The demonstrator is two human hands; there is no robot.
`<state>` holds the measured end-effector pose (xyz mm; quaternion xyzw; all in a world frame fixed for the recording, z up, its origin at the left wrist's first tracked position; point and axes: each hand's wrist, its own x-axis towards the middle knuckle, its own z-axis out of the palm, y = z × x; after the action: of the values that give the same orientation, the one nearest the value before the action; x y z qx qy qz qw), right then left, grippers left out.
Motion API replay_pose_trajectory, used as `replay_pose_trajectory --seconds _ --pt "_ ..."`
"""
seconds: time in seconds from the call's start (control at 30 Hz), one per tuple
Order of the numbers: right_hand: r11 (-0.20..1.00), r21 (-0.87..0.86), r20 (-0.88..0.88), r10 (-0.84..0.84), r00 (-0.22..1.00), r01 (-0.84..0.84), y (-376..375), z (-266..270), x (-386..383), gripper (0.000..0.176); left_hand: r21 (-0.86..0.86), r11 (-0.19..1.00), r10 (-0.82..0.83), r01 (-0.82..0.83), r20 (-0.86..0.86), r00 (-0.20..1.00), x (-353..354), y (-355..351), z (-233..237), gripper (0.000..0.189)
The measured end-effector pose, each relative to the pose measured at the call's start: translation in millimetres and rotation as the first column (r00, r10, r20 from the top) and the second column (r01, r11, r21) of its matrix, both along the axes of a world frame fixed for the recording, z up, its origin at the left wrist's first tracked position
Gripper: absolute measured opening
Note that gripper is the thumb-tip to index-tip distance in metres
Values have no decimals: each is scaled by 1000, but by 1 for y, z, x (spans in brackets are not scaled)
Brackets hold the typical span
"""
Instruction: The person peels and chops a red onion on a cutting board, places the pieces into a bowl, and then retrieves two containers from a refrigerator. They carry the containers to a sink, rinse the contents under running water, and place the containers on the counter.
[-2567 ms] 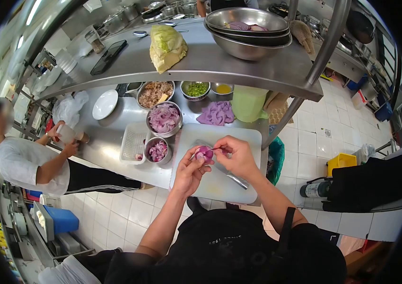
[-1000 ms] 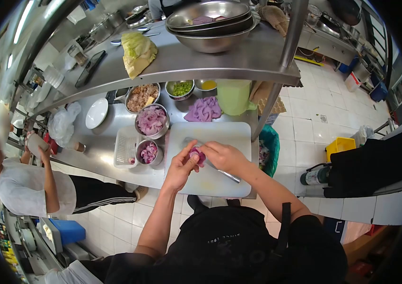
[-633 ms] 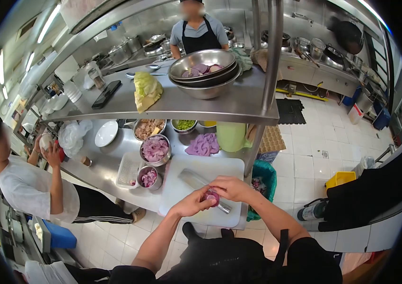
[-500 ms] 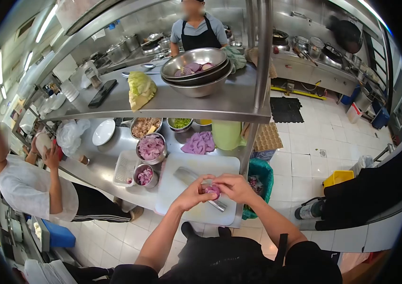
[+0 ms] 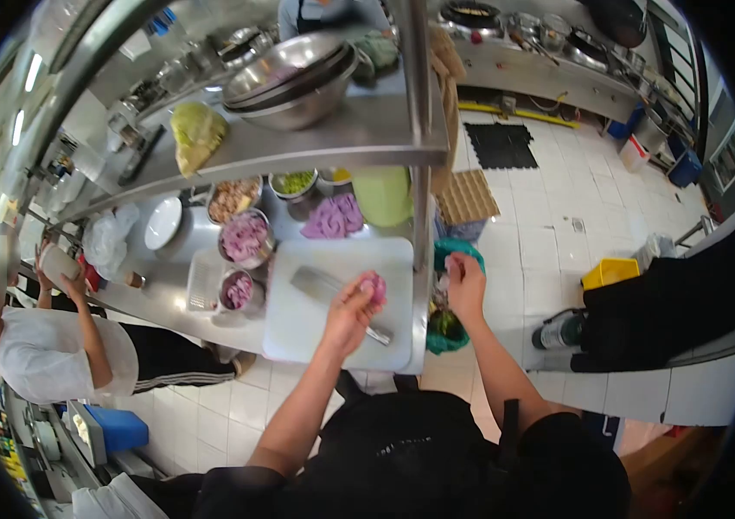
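My left hand (image 5: 350, 318) is closed around a peeled red onion (image 5: 373, 289), above the white cutting board (image 5: 285, 333). Beneath it on the board lies a cleaver (image 5: 317, 284), its metal handle toward me. Out to the right, my right hand (image 5: 467, 290) is over the bin with a green liner (image 5: 447, 340), fingers pinched on a small pale scrap that looks like onion peel (image 5: 444, 282). Left of the board stand a steel bowl of peeled onions (image 5: 245, 237) and a smaller steel container of onion pieces (image 5: 236, 291).
Overhead, a steel shelf (image 5: 272, 149) carries stacked bowls (image 5: 294, 91) and a cabbage (image 5: 197, 137). A purple cloth (image 5: 334, 216) and a white basket (image 5: 203, 278) are near the board. One person (image 5: 65, 346) stands at left, another (image 5: 337, 16) beyond the shelf.
My right hand has left the onion and moved right, over the bin. The onion stays in my left hand. The view has shifted, so the counter appears further left and higher.
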<state>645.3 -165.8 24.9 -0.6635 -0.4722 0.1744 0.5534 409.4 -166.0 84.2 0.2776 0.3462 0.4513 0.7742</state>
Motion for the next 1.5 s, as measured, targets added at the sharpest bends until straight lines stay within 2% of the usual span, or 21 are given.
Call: replay_pose_trajectory --seconds 0.1,0.13,0.2,0.23,0.27,0.3,0.4,0.47,0.53,0.7,0.77,0.9,0.97,1.03,1.1,1.13,1.2,1.23,1.3,1.37,1.5 --pt "976 -215 215 25 976 22 20 -63 30 19 34 999 -2 1 29 1000 1 -1 8 38" --pt "975 -222 211 30 977 18 15 -69 30 19 53 999 6 -6 16 1000 0 -2 11 38" --pt "995 -99 535 70 842 -21 10 -68 28 23 59 998 9 -10 17 1000 0 -4 15 37" --pt "994 -102 532 74 844 -23 4 -47 20 23 62 998 3 -4 22 1000 0 -5 16 36" --pt "967 -136 240 242 940 -215 -4 -8 5 25 60 998 3 -5 21 1000 0 -6 18 36" --pt "911 -108 -73 392 917 -398 -11 26 -9 27 97 995 34 -33 -17 999 2 -8 18 34" --pt "820 36 30 570 821 -571 -22 74 -40 27 174 985 40 -15 -139 990 2 -11 23 32" --pt "713 165 430 570 700 -682 -17 85 -50 32 221 975 16 35 -222 975 0 -9 28 31" --pt "705 140 494 559 666 -695 -17 90 -51 33 302 948 13 101 -354 935 -3 -7 32 31" --pt "676 189 572 513 639 -712 -13 90 -57 32 335 916 -64 220 -418 906 -14 0 43 30" --pt "700 223 391 574 720 -679 -13 88 -62 28 320 916 -95 243 -415 905 -18 -2 40 31" --pt "754 253 283 541 792 -606 -15 87 -74 23 320 910 -144 263 -352 925 -25 -3 34 32" --pt "833 172 -8 535 845 -526 -18 82 -78 21 332 900 -165 283 -340 926 -26 -4 28 33" --pt "900 90 -281 433 856 -426 -18 42 -74 17 202 955 -198 217 -112 974 -32 -2 13 35" --pt "936 61 -566 318 761 -346 -21 30 -68 20 111 969 -230 222 65 971 -43 3 2 37" --pt "936 66 -603 313 733 -346 -23 22 -63 22 90 968 -246 234 158 956 -47 5 -3 37" --pt "934 55 -638 305 707 -353 -26 29 -80 25 64 953 -301 295 137 944 -53 8 -17 35" --pt "882 77 -641 401 654 -465 -31 50 -92 25 59 956 -293 287 142 946 -55 8 -20 35" --pt "823 81 -649 472 597 -563 -35 57 -116 26 64 939 -337 337 -14 942 -61 5 -23 31" --pt "725 57 -511 612 604 -687 -32 48 -138 26 85 931 -353 356 -55 934 -76 10 -27 27" --pt "769 -103 -646 431 631 -631 -25 43 -160 17 -50 901 -421 430 137 897 -112 20 -32 28"
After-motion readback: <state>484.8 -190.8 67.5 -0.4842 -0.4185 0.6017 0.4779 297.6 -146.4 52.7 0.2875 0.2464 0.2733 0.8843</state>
